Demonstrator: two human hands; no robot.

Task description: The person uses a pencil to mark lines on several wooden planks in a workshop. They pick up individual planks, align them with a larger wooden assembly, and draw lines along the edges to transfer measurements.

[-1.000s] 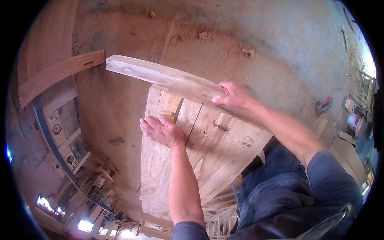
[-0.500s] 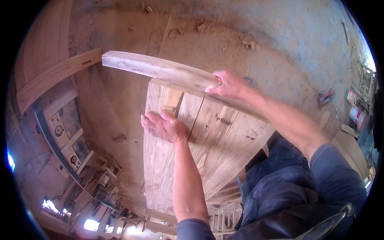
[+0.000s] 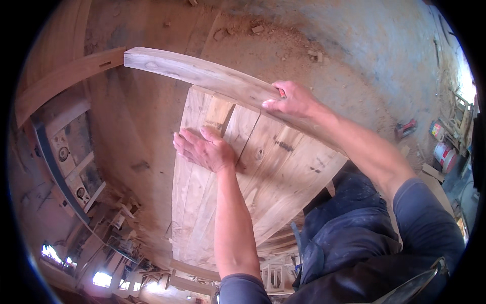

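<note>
My left hand (image 3: 205, 149) lies with its fingers apart on a stack of pale wooden boards (image 3: 202, 197) set side by side. Beneath its fingertips one shorter, yellower piece (image 3: 220, 112) sits between the boards. Along the far ends of the boards runs a long, thick wooden beam (image 3: 197, 71). My right hand (image 3: 292, 99) is closed round its upper edge, thumb on the near face. A small red-orange item (image 3: 281, 92) shows between the right fingers; its kind is unclear. The beam's right part is hidden behind my forearm.
A brown slotted beam (image 3: 71, 73) stands at the left, near the pale beam's end. A red-and-dark tool (image 3: 406, 127) lies on the dusty floor at right, beside a white-and-red bucket (image 3: 444, 156). Wood scraps (image 3: 315, 55) are scattered on the floor beyond.
The whole view has shifted, so the boards and beam appear higher in the picture. Both hands keep their places on the wood.
</note>
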